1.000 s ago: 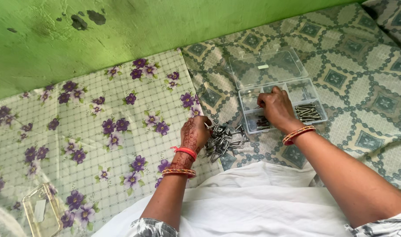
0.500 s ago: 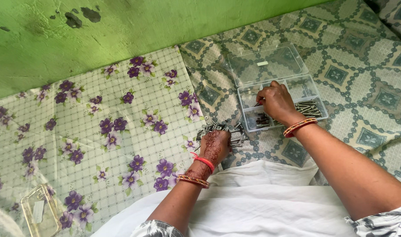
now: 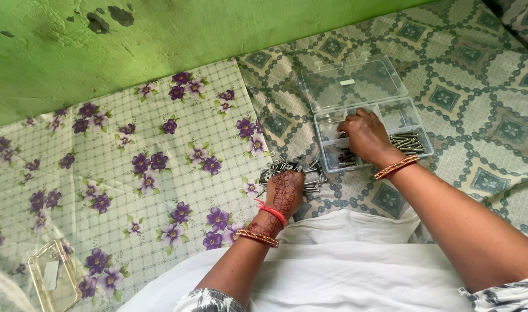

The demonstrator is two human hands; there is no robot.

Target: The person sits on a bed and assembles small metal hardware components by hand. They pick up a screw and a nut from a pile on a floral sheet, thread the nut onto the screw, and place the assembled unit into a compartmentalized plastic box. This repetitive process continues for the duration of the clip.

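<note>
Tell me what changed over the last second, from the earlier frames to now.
The left hand slid from the pile's left edge toward the body and now lies over the loose screws, fingers down among them. The right hand stayed in the clear compartment box, only resettling its fingers; whether it holds anything is hidden. The box, its open lid and the sorted screws kept their places.

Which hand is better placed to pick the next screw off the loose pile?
Left. The left hand already rests on the screw pile, while the right hand is over the clear box.
</note>
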